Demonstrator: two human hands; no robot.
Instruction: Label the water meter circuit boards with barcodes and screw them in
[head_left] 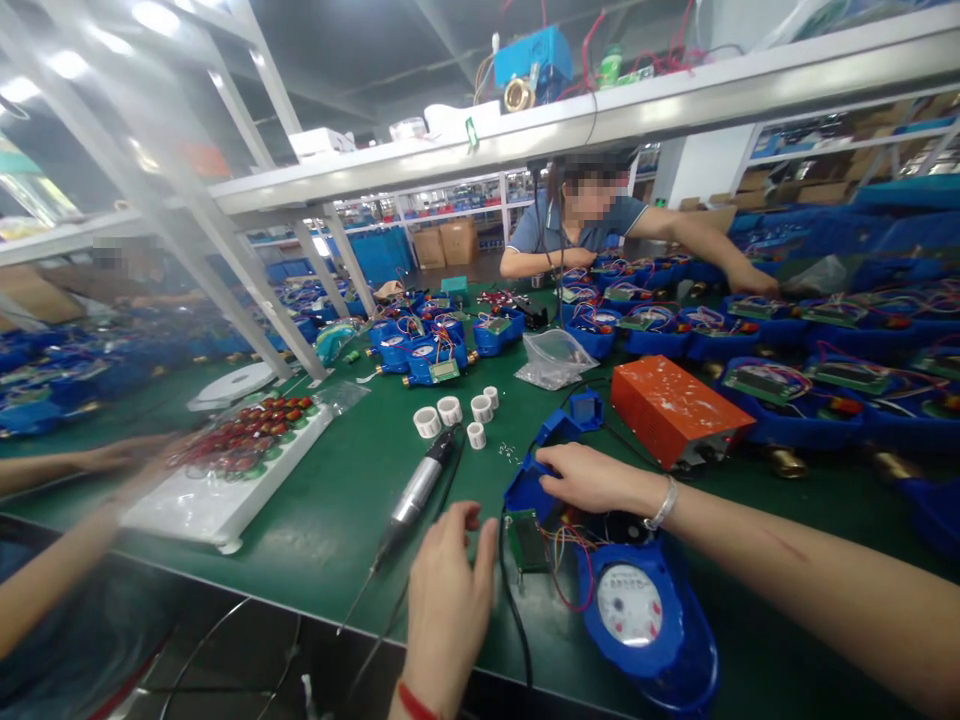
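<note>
Green workbench [300, 530], near right: water meter [646, 625] uncovered, wired circuit board [528, 543] outside it; right hand [589, 478] touches blue cover [526, 488], grip unclear; left hand [448, 585] spread, empty.

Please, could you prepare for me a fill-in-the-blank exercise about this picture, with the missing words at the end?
1. The camera wearer's right hand touches a plastic part whose colour is ____.
2. A red band shows at the wrist of the camera wearer's ____ hand.
3. The screwdriver lies on a tabletop coloured ____.
4. Near the screwdriver's upper end there are ____ small white rolls.

Missing words: blue; left; green; five.
</note>
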